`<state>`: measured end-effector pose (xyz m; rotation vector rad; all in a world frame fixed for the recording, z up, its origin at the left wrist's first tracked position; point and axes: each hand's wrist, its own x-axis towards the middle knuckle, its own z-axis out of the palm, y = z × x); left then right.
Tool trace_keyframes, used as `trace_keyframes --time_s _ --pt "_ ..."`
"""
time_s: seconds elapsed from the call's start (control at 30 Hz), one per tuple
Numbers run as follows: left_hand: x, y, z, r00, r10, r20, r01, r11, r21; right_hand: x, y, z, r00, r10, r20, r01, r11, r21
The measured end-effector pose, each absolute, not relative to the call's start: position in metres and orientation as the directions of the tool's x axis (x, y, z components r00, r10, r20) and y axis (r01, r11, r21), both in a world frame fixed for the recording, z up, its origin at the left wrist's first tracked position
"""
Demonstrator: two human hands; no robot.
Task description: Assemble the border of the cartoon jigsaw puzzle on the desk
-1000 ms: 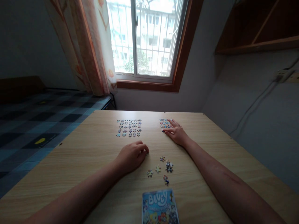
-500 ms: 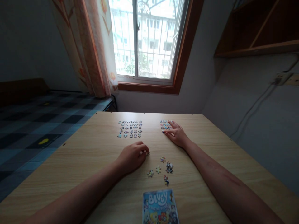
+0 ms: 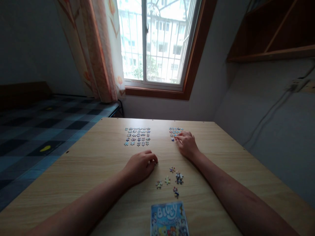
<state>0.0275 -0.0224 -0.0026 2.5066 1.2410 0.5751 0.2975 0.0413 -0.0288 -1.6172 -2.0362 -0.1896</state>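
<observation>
My left hand (image 3: 140,166) rests on the table with its fingers curled and closed on a puzzle piece (image 3: 157,163), which is mostly hidden by the fingertips. Farther off on the right, my right hand (image 3: 187,144) has thumb and fingers drawn together at a small puzzle piece (image 3: 172,139). That piece lies at the near edge of a block of puzzle pieces (image 3: 173,129), part of which my fingers cover. Between my forearms lie several loose pieces: a yellowish-green piece (image 3: 167,180), another greenish piece (image 3: 158,184) and a dark cluster (image 3: 179,177).
Rows of puzzle pieces (image 3: 138,135) lie at the far left of the wooden table (image 3: 98,164). A blue Bluey box or booklet (image 3: 169,218) lies at the near edge. A checked bed (image 3: 61,121) stands left, a window (image 3: 162,49) ahead, and a shelf (image 3: 273,54) hangs upper right.
My right hand's spread fingers have drawn together and come slightly nearer, uncovering more of the right block. My left hand has hardly moved.
</observation>
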Motion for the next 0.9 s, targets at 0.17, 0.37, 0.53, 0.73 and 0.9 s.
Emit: trace_keyframes --time_s 0.17,0.37,0.53,0.73,0.9 --pt "0.027 -0.023 -0.003 0.551 0.805 0.219 0.691 -0.588 0.420 0.290 0.035 -0.030 -0.142 0.902 0.408 0.959 0.227 -0.168" --pt "0.027 -0.023 -0.004 0.557 0.799 0.228 0.685 -0.597 0.418 0.294 0.040 -0.034 -0.094 0.923 0.373 0.963 0.178 -0.200" --pt "0.027 -0.023 -0.003 0.555 0.801 0.227 0.686 -0.594 0.420 0.295 0.040 -0.035 -0.111 0.913 0.394 0.947 0.217 -0.237" --pt "0.026 -0.024 -0.002 0.552 0.795 0.252 0.681 -0.604 0.413 0.298 0.041 -0.039 -0.103 0.876 0.471 0.928 0.255 -0.273" --pt "0.026 -0.023 -0.003 0.553 0.794 0.253 0.664 -0.603 0.442 0.298 0.042 -0.040 -0.143 0.888 0.437 0.934 0.267 -0.236"
